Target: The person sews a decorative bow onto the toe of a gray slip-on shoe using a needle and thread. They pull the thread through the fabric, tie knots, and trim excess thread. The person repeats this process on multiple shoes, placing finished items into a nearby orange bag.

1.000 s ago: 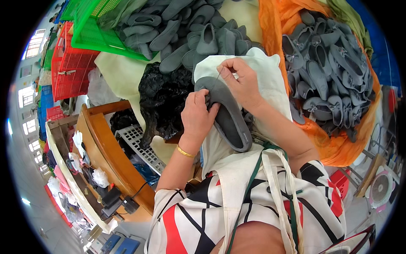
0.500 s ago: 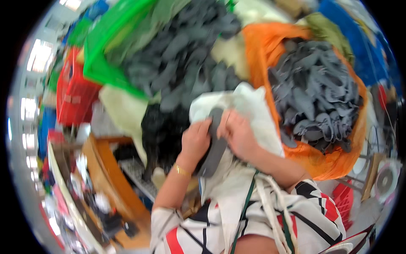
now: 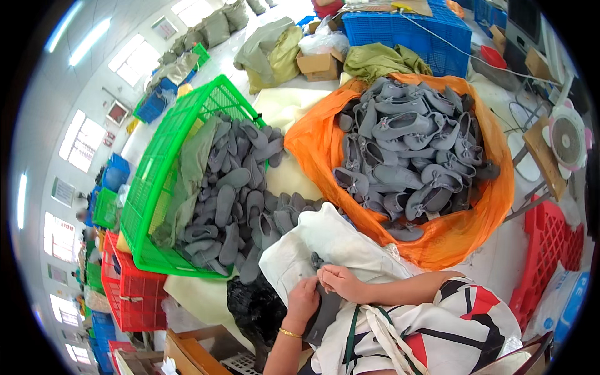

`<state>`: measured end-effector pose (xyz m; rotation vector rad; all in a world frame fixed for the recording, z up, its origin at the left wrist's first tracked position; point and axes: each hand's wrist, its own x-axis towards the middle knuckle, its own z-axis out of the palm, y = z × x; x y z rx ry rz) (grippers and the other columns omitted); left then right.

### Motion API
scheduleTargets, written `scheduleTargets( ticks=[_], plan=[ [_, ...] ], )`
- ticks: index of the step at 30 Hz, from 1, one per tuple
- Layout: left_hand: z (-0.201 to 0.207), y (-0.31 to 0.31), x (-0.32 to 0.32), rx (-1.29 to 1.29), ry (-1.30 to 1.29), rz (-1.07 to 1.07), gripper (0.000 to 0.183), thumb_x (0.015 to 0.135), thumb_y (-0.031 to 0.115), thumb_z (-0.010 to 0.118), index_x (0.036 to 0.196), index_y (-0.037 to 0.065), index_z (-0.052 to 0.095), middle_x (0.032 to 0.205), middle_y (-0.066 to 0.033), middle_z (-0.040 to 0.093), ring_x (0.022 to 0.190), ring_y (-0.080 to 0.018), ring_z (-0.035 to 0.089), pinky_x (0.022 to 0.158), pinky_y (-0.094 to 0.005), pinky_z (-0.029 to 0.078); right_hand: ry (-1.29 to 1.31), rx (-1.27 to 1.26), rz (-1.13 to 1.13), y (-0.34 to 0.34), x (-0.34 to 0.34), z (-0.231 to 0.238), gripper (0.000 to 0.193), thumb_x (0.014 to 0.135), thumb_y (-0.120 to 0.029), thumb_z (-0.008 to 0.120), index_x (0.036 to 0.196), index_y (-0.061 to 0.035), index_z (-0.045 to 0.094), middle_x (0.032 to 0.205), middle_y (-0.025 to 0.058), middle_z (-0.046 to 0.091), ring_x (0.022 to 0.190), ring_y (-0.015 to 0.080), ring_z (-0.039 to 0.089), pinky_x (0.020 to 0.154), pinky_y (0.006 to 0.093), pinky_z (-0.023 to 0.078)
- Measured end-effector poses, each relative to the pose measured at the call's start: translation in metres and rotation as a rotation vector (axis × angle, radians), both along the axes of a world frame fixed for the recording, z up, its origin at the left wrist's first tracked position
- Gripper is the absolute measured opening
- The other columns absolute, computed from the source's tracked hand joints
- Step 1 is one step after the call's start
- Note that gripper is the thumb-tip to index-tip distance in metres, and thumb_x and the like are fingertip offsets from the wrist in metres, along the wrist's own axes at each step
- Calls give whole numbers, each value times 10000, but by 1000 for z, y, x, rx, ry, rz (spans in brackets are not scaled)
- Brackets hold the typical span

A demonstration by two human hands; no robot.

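A grey slip-on shoe [image 3: 323, 317] lies over my lap on a white cloth [image 3: 300, 247], its sole end pointing toward me. My left hand [image 3: 304, 300] is closed round its side, a gold bracelet on that wrist. My right hand [image 3: 341, 282] is closed at the shoe's upper part, fingertips pinched close to the left hand. Whatever fine piece the right fingertips pinch is too small to make out. Beyond the cloth, many similar grey shoes [image 3: 231, 178] spill from a green crate [image 3: 140, 219].
An orange sack [image 3: 306, 140] full of grey bow-trimmed shoes [image 3: 406, 125] stands at the far right. A black plastic bag [image 3: 256, 309] sits left of my left arm. Red crates [image 3: 128, 294], a white fan [image 3: 567, 134], a red plastic stool [image 3: 540, 250] and blue crates [image 3: 406, 40] surround the spot.
The view has swung upward, so the hands, sack and crate sit lower in the picture. Both hands stay on the shoe, the right one now more folded and nearer the left.
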<state>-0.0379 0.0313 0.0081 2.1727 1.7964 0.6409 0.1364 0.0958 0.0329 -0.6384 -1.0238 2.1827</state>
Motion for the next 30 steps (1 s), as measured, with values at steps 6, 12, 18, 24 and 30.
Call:
scheduleTargets(
  ticks=[6, 12, 18, 24, 30],
  plan=[
    [-8, -7, 31, -60, -121, 112, 373, 734, 13, 616, 1093, 110, 655, 898, -115, 642, 854, -316, 625, 729, -409, 520, -41, -63, -78, 2, 18, -29, 312, 1016, -253, 480, 753, -88, 515, 686, -34, 469, 609, 65, 431, 577, 230, 385],
    [-18, -7, 38, -17, -32, 139, 363, 724, 21, 621, 1076, 109, 652, 907, -93, 652, 866, -308, 624, 726, -404, 523, -31, -11, 2, 8, 27, -33, 202, 1013, -184, 448, 853, -80, 514, 737, -30, 455, 664, 66, 428, 637, 228, 394],
    [-8, 0, 26, 85, 215, -3, 282, 737, 47, 625, 1013, 107, 635, 853, -77, 632, 812, -289, 622, 660, -414, 522, 68, 77, 17, 1, 29, -21, 248, 1018, -210, 454, 808, -88, 505, 755, -29, 470, 687, 72, 454, 638, 227, 393],
    [-4, 10, 4, 96, 272, -45, 303, 746, 46, 619, 1042, 114, 624, 844, -84, 627, 802, -294, 624, 636, -412, 524, 57, 116, -19, 1, 15, -21, 244, 1031, -225, 445, 840, -83, 498, 760, -29, 449, 697, 73, 435, 633, 220, 378],
    [-27, 3, 9, 105, 45, -1, 328, 750, 34, 609, 1066, 119, 631, 884, -98, 648, 817, -305, 641, 662, -417, 536, -52, 125, 64, -13, 21, -17, 227, 1010, -170, 423, 814, -72, 483, 757, -18, 448, 702, 82, 436, 663, 237, 391]
  ],
)
